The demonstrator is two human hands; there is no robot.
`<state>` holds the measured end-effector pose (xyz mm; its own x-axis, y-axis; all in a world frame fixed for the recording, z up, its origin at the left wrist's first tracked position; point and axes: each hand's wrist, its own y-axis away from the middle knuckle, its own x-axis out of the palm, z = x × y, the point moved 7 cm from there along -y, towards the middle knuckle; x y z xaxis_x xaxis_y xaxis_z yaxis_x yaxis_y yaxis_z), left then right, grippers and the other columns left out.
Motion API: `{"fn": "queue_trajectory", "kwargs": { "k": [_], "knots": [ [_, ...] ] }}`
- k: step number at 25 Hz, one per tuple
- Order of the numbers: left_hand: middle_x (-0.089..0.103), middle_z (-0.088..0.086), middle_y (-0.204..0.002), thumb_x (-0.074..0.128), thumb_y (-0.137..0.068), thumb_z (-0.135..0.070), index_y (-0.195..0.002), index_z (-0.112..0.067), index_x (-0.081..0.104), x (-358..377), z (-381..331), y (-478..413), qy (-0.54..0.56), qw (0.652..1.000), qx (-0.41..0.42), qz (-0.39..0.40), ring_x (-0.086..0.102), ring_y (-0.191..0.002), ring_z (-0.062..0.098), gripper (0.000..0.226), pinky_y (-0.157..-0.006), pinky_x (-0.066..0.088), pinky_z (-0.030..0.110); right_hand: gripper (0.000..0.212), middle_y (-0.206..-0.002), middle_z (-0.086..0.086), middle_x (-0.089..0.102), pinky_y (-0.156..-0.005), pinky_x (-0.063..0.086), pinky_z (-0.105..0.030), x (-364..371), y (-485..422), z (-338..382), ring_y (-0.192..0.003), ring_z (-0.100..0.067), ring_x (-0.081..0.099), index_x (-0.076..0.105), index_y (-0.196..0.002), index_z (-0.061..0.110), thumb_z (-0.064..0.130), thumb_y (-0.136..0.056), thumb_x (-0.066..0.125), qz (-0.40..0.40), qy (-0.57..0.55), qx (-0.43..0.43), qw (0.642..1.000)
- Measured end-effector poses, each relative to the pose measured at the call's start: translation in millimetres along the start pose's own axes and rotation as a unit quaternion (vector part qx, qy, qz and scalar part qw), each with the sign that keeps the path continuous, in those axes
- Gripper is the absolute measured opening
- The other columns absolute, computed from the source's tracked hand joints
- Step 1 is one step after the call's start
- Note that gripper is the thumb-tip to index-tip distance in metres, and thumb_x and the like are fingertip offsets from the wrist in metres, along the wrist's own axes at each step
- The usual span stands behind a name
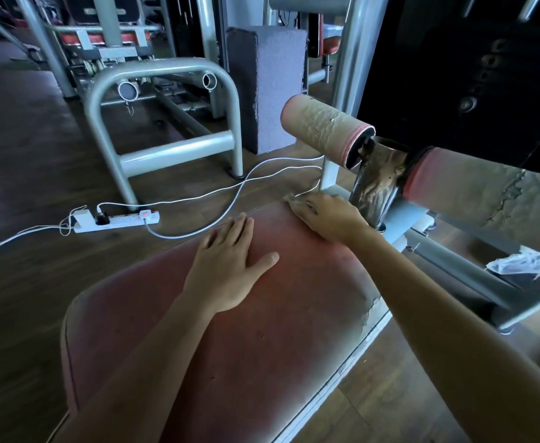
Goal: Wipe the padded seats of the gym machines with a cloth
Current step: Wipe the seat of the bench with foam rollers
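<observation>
Fingers of the right hand lie nearly flat and a little apart, pressing the cloth onto the seat at its 1 o'clock corner, beside the post. The left hand rests flat mid-seat, fingers straight, holding nothing. Wiping looks under way here; the near half and the other machines' seats probably remain.

I can read no text, brand or number anywhere I look; the white power strip on the floor shows only a red-lit switch, its markings too small to make out.
</observation>
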<state>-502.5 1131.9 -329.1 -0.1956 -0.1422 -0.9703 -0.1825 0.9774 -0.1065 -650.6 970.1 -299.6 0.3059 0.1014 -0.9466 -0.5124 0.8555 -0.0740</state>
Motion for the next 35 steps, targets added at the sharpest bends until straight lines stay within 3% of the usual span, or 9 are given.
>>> {"fn": "queue_trajectory", "kwargs": {
  "k": [4,11,13,16,21,24,26,30,35],
  "knots": [
    [-0.005,-0.007,-0.169,0.001,-0.078,-0.082,-0.162,-0.023,0.003,-0.1,-0.9,-1.5,-0.005,1.0,-0.003,-0.007,-0.003,-0.155,0.01,0.102,-0.126,0.004,0.04,0.053,-0.108,-0.004,0.069,-0.083,0.051,-0.043,0.1,33.0,-21.1,-0.101,-0.034,0.064,0.065,-0.109,0.029,0.07,-0.096,0.033,-0.046,0.027,0.014,0.998],
    [-0.005,-0.008,-0.169,-0.001,-0.078,-0.08,-0.161,-0.024,0.003,-3.3,-3.0,-0.7,0.0,1.0,-0.003,-0.011,-0.005,-0.155,0.008,0.101,-0.125,0.0,0.034,0.087,-0.112,-0.002,0.069,-0.097,0.047,-0.043,11.4,-32.6,3.6,-0.11,-0.028,0.061,0.07,-0.111,0.027,0.085,-0.079,0.015,0.062,-0.024,-0.028,0.997],
    [-0.004,-0.008,-0.169,0.002,-0.081,-0.08,-0.161,-0.023,0.004,-3.3,-3.3,-1.6,-0.01,1.0,0.001,-0.014,-0.003,-0.155,0.01,0.099,-0.125,0.003,0.035,0.085,-0.103,0.003,0.07,-0.093,0.05,-0.044,5.2,-9.5,-14.1,-0.101,-0.026,0.064,0.068,-0.103,0.031,0.088,-0.077,0.011,0.02,-0.004,-0.023,1.0],
    [-0.002,-0.007,-0.169,0.012,-0.088,-0.079,-0.162,-0.022,0.004,-3.7,-3.6,-2.0,-0.015,1.0,-0.001,-0.013,0.0,-0.156,0.011,0.093,-0.126,0.005,0.037,0.066,-0.1,0.002,0.07,-0.085,0.049,-0.04,0.8,23.4,-29.7,-0.095,-0.027,0.063,0.068,-0.103,0.031,0.078,-0.089,0.025,-0.012,-0.026,-0.013,1.0],
    [0.0,-0.008,-0.169,0.013,-0.087,-0.079,-0.161,-0.024,0.007,-4.6,-3.9,-2.2,-0.006,1.0,-0.005,-0.006,0.0,-0.155,0.009,0.092,-0.126,0.005,0.036,0.076,-0.12,0.003,0.071,-0.101,0.048,-0.043,2.8,-24.8,10.5,-0.114,-0.024,0.062,0.071,-0.113,0.029,0.079,-0.077,0.027,0.043,-0.065,-0.067,0.995],
    [0.003,-0.009,-0.169,0.014,-0.086,-0.08,-0.161,-0.025,0.008,-5.5,-2.3,-3.3,0.002,1.0,-0.004,-0.004,-0.001,-0.155,0.007,0.094,-0.126,0.004,0.036,0.076,-0.119,0.004,0.07,-0.099,0.05,-0.044,16.4,-45.5,3.8,-0.113,-0.025,0.062,0.071,-0.1,0.03,0.085,-0.074,0.027,0.062,-0.041,-0.059,0.996],
    [0.003,-0.009,-0.169,0.013,-0.085,-0.081,-0.161,-0.025,0.008,-6.9,-4.1,-2.9,-0.006,1.0,-0.002,-0.01,0.0,-0.155,0.006,0.095,-0.126,0.004,0.035,0.066,-0.114,-0.004,0.069,-0.095,0.05,-0.044,11.0,-34.2,-4.3,-0.111,-0.032,0.062,0.067,-0.087,0.026,0.079,-0.082,0.028,0.046,-0.022,-0.039,0.998],
    [0.002,-0.009,-0.169,0.02,-0.09,-0.074,-0.162,-0.024,0.008,-9.9,-7.0,-1.7,-0.005,1.0,-0.008,-0.004,0.0,-0.155,0.006,0.089,-0.126,0.003,0.034,0.064,-0.11,-0.019,0.066,-0.088,0.048,-0.043,-5.4,18.0,-23.8,-0.105,-0.042,0.063,0.067,-0.101,0.013,0.065,-0.098,0.029,0.008,-0.005,-0.003,1.0],
    [0.003,-0.007,-0.169,0.028,-0.096,-0.07,-0.162,-0.022,0.008,-12.9,-7.4,-0.5,0.009,1.0,-0.009,0.002,0.001,-0.155,0.007,0.083,-0.126,0.004,0.035,0.046,-0.109,-0.009,0.069,-0.076,0.047,-0.04,-40.0,80.3,-0.4,-0.098,-0.04,0.064,0.065,-0.115,0.027,0.06,-0.103,0.034,-0.143,-0.032,-0.021,0.989]
  ]
}}
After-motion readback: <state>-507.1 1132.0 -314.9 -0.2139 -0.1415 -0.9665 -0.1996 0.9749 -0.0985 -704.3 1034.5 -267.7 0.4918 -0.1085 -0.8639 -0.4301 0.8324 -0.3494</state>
